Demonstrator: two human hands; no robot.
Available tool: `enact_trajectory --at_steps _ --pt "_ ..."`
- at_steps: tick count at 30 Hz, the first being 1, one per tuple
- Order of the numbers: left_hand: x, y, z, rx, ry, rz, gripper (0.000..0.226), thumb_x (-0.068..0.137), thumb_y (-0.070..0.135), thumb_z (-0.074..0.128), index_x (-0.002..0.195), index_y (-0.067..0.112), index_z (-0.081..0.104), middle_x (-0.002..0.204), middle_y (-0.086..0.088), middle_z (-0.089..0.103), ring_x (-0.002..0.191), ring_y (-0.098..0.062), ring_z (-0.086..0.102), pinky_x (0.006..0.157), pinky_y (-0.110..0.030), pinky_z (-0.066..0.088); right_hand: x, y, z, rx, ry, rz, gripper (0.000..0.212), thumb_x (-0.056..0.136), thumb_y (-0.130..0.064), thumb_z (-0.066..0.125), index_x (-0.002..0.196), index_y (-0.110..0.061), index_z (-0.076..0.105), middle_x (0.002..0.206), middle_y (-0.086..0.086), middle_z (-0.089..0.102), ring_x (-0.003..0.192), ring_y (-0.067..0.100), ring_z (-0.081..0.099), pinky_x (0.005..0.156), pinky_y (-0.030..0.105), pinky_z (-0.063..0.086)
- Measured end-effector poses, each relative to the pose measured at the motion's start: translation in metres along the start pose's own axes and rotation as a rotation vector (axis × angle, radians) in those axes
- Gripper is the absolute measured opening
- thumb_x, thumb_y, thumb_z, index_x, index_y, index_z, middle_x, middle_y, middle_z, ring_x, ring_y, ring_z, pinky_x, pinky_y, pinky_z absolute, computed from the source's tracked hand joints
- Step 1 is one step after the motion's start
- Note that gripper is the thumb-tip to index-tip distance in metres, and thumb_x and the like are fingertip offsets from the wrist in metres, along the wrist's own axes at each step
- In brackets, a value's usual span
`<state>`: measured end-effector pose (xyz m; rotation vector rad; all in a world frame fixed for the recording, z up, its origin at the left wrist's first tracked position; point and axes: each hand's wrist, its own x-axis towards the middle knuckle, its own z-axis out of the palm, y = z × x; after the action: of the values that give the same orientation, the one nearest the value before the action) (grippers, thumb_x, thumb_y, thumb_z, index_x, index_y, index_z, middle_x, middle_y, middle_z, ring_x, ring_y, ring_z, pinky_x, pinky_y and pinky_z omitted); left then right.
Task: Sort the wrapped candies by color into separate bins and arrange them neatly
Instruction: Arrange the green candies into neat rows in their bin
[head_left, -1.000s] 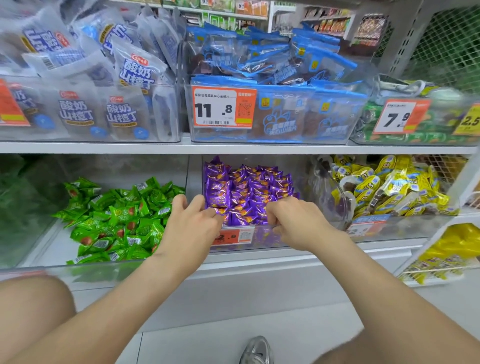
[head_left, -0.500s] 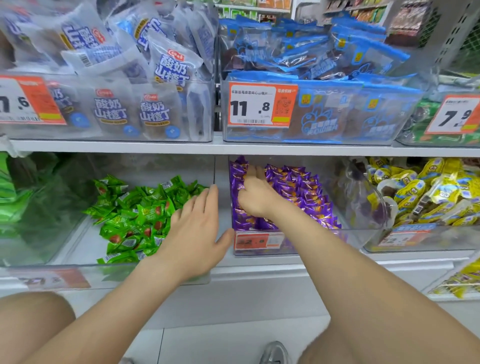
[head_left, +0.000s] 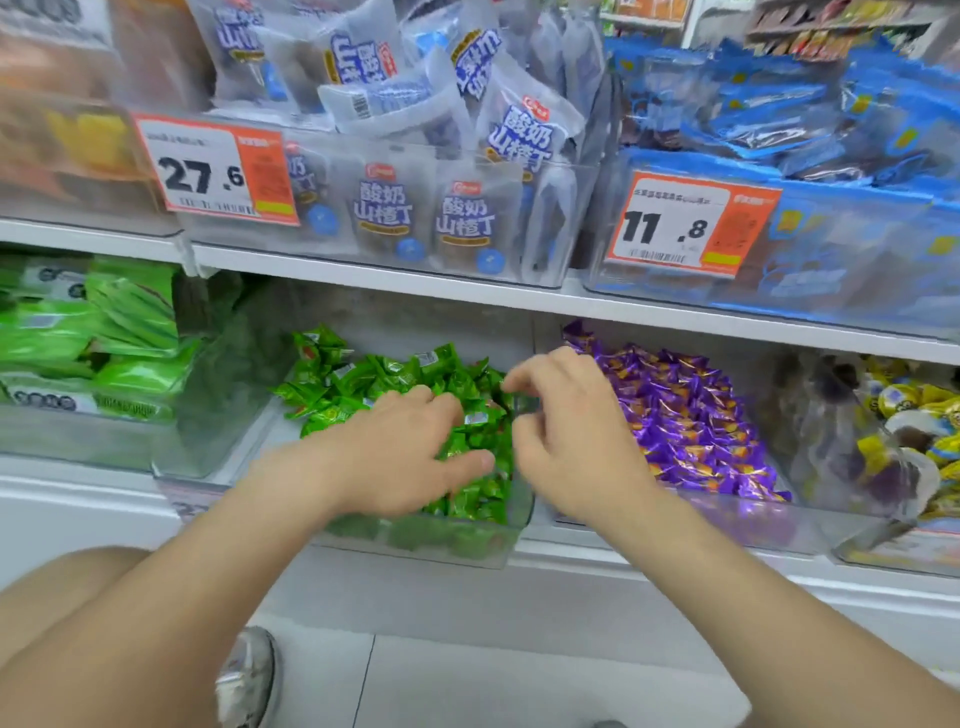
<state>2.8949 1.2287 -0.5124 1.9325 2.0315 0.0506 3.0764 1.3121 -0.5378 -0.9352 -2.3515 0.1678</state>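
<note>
**Both hands at the green-candy bin, lower shelf**

Pose:
- Left hand (head_left: 410, 457): palm down, forearm reaching in from lower left. Fingers spread and resting on the pile of green candies (head_left: 337, 379), thumb stuck out to the right.
- Right hand (head_left: 571, 447): forearm comes in from lower right. It hovers over the right wall of the clear bin (head_left: 467, 545). Fingers loosely curled, index tip pointing left over the green pile. Frame is motion-blurred, so can't tell whether it pinches a candy.

Readable text:
- Price tag (head_left: 215, 174) on the upper-left bin: "27.6".
- Second price tag (head_left: 691, 223) on the upper-right bin: "11.8".
- White packets (head_left: 382, 208) behind the first tag: "酸奶山楂丁" in blue.
- Candy wrapper print is too small to read.

Layout:
- Green candies fill the clear bin directly under the left hand and just left of the right hand.
- Purple candies (head_left: 691, 415) sit in the next bin over, just right of the right hand, not touched.
- Yellow candies (head_left: 924, 415) are at far right, well apart from both hands.
- Larger green packets (head_left: 130, 312) are at far left.
- Blue packets (head_left: 779, 114) sit on the shelf (head_left: 467, 293) above.
</note>
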Motion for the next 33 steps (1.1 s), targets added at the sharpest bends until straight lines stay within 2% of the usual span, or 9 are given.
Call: enact_trajectory --at_steps 5,8,11,15,21,25,29,31,33 --pt "-0.023 -0.075 -0.027 0.231 -0.222 -0.169 0.065 0.055 0.072 0.085 0.1 0.033 0.058 0.099 0.011 0.051 0.095 -0.017 0.062 0.075 -0.032 0.053 0.007 -0.07 0.036 -0.09 -0.466 -0.207 0.027 0.084 -0.048 0.056 0.093 -0.026 0.068 0.082 -0.004 0.061 0.084 0.025 0.063 0.07 0.038 0.053" --pt "-0.029 -0.102 -0.029 0.315 -0.317 -0.181 0.031 0.069 0.028 0.086 0.092 0.031 0.065 0.084 0.011 0.056 0.076 -0.011 0.06 0.055 -0.024 0.042 0.017 -0.085 0.054 -0.168 -0.634 -0.322 0.018 0.085 -0.038 0.062 0.096 -0.024 0.065 0.08 0.001 0.066 0.082 0.033 0.066 0.064 0.038 0.055" --pt "-0.031 -0.121 -0.018 0.251 -0.242 -0.01 0.013 0.082 0.026 0.079 0.088 0.022 0.069 0.086 0.009 0.066 0.074 -0.01 0.057 0.048 -0.011 0.031 0.027 -0.093 0.055 -0.215 -0.73 -0.358 0.008 0.082 -0.023 0.065 0.088 -0.019 0.062 0.075 0.006 0.055 0.082 0.038 0.063 0.065 0.041 0.056" --pt "-0.038 -0.13 -0.005 0.074 -0.124 0.199 0.016 0.082 0.025 0.076 0.077 0.024 0.06 0.076 0.012 0.066 0.073 -0.004 0.062 0.06 -0.021 0.044 0.036 -0.104 0.045 -0.321 -0.845 -0.294 0.03 0.076 -0.007 0.065 0.066 -0.016 0.038 0.069 0.005 0.04 0.065 0.031 0.047 0.057 0.032 0.046" --pt "-0.056 -0.14 0.005 0.03 0.005 0.234 0.01 0.09 0.036 0.077 0.091 0.032 0.068 0.079 0.024 0.064 0.078 0.001 0.062 0.071 -0.025 0.051 0.044 -0.129 0.042 -0.421 -1.025 -0.232 0.03 0.079 -0.006 0.065 0.06 -0.011 0.043 0.059 0.008 0.045 0.054 0.025 0.046 0.049 0.028 0.04" --pt "-0.063 -0.136 -0.003 -0.091 -0.07 0.066 0.058 0.078 0.076 0.069 0.122 0.037 0.066 0.117 0.024 0.065 0.11 0.0 0.06 0.091 -0.026 0.051 0.062 -0.122 0.044 -0.183 -1.151 -0.067 0.042 0.089 -0.05 0.073 0.076 -0.011 0.069 0.06 0.002 0.068 0.059 0.025 0.069 0.05 0.029 0.053" --pt "-0.038 -0.139 0.0 -0.249 0.095 -0.114 0.046 0.1 0.059 0.047 0.108 0.016 0.062 0.097 -0.002 0.068 0.094 -0.022 0.066 0.078 -0.036 0.051 0.094 -0.106 0.075 0.118 -0.686 0.134 0.039 0.102 -0.034 0.05 0.084 -0.008 0.073 0.068 0.007 0.073 0.065 0.026 0.074 0.065 0.039 0.062" --pt "-0.018 -0.142 0.014 -0.165 0.055 -0.195 0.038 0.103 0.043 0.049 0.116 0.007 0.051 0.121 -0.016 0.056 0.116 -0.036 0.058 0.093 -0.039 0.046 0.111 -0.103 0.111 0.018 -0.394 0.018 0.027 0.095 -0.025 0.048 0.097 -0.015 0.073 0.089 0.007 0.075 0.09 0.03 0.071 0.083 0.042 0.058" --pt "-0.001 -0.144 0.027 -0.152 -0.017 -0.264 0.068 0.102 0.04 0.052 0.148 -0.003 0.028 0.155 -0.031 0.025 0.138 -0.048 0.043 0.11 -0.045 0.039 0.13 -0.103 0.145 -0.049 -0.382 -0.083 0.036 0.094 -0.024 0.05 0.127 -0.021 0.064 0.122 0.009 0.066 0.118 0.033 0.06 0.101 0.045 0.05"
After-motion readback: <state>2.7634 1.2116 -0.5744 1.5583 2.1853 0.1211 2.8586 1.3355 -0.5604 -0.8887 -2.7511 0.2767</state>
